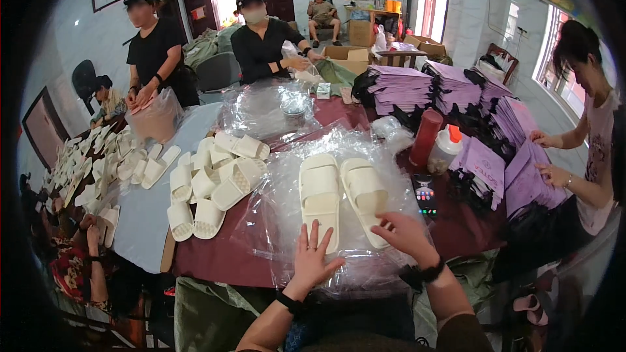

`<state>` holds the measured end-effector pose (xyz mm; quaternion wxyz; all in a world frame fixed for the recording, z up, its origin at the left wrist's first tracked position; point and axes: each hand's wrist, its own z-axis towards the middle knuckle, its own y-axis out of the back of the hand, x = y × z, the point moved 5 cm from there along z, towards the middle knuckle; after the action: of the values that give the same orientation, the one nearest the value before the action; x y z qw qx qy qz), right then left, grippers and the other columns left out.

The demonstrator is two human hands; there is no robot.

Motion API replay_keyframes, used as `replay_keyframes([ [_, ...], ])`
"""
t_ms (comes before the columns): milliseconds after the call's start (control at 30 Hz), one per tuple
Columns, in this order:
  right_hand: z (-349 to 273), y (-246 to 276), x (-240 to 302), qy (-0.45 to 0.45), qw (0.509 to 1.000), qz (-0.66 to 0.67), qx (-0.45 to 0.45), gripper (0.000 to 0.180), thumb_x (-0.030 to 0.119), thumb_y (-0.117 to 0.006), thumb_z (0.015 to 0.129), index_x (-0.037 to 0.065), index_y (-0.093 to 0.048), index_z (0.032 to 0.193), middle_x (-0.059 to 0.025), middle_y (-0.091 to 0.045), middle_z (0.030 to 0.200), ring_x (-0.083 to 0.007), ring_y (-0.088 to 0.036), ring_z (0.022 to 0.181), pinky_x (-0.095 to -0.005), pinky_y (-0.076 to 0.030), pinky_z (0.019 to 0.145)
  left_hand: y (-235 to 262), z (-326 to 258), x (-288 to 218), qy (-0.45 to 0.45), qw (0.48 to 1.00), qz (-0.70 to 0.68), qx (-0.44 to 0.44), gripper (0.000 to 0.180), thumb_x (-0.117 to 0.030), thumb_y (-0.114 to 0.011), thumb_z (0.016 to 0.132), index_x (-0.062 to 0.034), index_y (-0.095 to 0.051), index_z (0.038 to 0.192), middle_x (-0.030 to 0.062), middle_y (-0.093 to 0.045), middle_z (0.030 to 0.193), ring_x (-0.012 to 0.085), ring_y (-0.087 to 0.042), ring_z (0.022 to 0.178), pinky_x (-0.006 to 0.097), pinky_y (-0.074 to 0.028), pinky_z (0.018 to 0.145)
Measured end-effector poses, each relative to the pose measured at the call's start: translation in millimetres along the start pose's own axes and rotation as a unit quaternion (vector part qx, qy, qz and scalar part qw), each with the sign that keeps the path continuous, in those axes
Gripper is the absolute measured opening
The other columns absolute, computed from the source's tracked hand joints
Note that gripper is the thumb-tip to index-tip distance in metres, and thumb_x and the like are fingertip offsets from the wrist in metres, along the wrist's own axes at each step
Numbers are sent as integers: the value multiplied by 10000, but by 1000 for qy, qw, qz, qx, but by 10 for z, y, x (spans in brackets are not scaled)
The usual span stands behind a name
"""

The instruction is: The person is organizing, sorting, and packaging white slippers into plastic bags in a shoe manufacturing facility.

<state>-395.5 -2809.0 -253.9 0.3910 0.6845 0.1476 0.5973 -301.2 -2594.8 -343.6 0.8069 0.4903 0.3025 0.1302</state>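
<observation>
A pair of cream slippers lies side by side on a stack of clear plastic bags in front of me, toes pointing away. My left hand is spread, its fingertips resting on the heel of the left slipper. Beside the right slipper, my right hand has its fingers apart and slightly bent, close to the outer edge near the heel. Whether those fingertips touch the sole is hard to tell. Both wrists wear black bands.
More cream slippers are piled to the left. A phone, a red bottle and a clear jar stand right. Beyond are stacked purple bags. Co-workers handle bags across the table and at the right; another arm is at left.
</observation>
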Motion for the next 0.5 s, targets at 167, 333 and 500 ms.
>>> replay_keyframes([
  [167, 617, -612, -107, 96, 961, -225, -132, 729, 542, -635, 834, -65, -526, 1222, -229, -652, 1011, -353, -658, 883, -433, -522, 784, 2, 3, -78, -27, 1000, -11, -7, 723, -602, -651, 781, -254, -495, 1396, 189, -184, 1572, 503, -161, 1405, 619, -246, 1077],
  [333, 915, -896, 207, 105, 956, -193, -196, 651, 547, -612, 843, -58, -575, 1082, -233, -638, 1012, -404, -651, 866, -473, -521, 784, 8, -60, -44, -55, 998, -1, -13, 618, -575, -650, 795, -294, -563, 1337, 157, -199, 1577, 514, -147, 1405, 645, -231, 1069],
  [500, 1201, -883, -119, 36, 975, -104, -193, 429, 389, -595, 882, -39, -619, 892, -243, -643, 898, -424, -647, 788, -495, -519, 724, 49, -20, -164, -72, 997, 22, -3, 528, -516, -658, 813, -315, -592, 1297, 121, -201, 1583, 491, -128, 1419, 694, -201, 1051],
])
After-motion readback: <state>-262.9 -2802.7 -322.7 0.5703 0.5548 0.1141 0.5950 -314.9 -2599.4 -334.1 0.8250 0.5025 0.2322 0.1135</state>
